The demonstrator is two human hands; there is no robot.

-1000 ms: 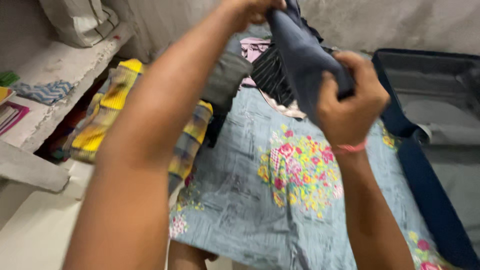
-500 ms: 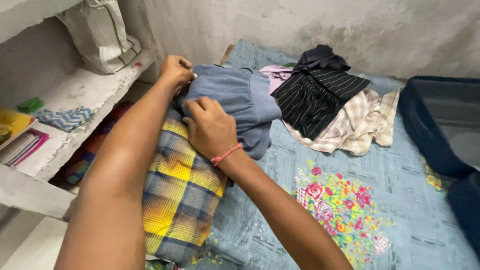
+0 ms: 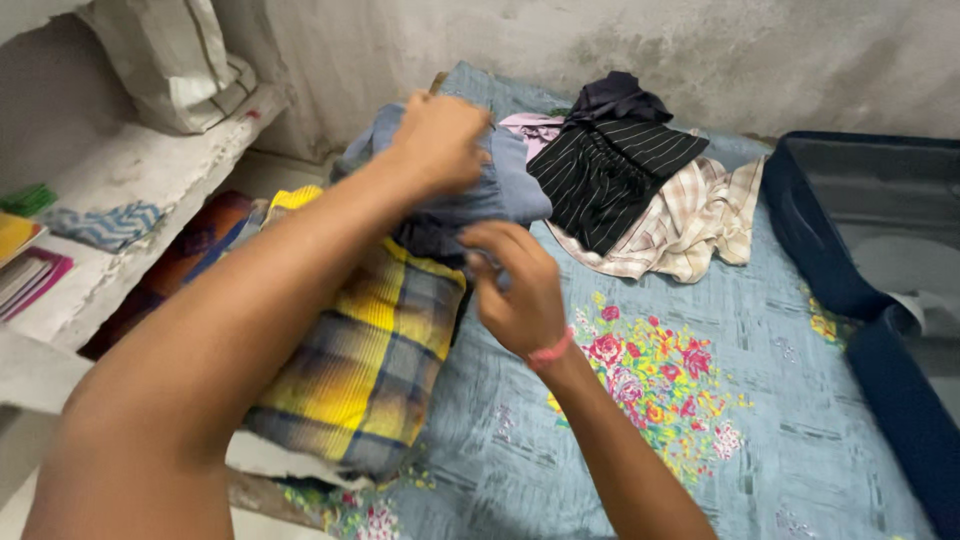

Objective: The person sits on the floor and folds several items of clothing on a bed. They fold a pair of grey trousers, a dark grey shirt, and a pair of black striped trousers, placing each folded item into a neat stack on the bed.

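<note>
My left hand [image 3: 437, 140] is raised over the pile, fingers curled tight into the soft folded blue-grey denim garment [image 3: 500, 185], which sits on top of the yellow-and-grey plaid cushion [image 3: 365, 365] at the bed's left edge. My right hand [image 3: 515, 290] hovers just below it, fingers loosely bent and slightly apart, holding nothing. The floral light-blue bedsheet [image 3: 700, 400] lies flat and open to the right, up to the dark navy open suitcase [image 3: 880, 370]. A black pinstriped cloth [image 3: 610, 170] is crumpled near the wall.

Around the one yellow plaid pillow [image 3: 365, 370] are two hands, one blue folded garment [image 3: 495, 185], three loose garments beyond it, and one open suitcase [image 3: 860, 250].
</note>
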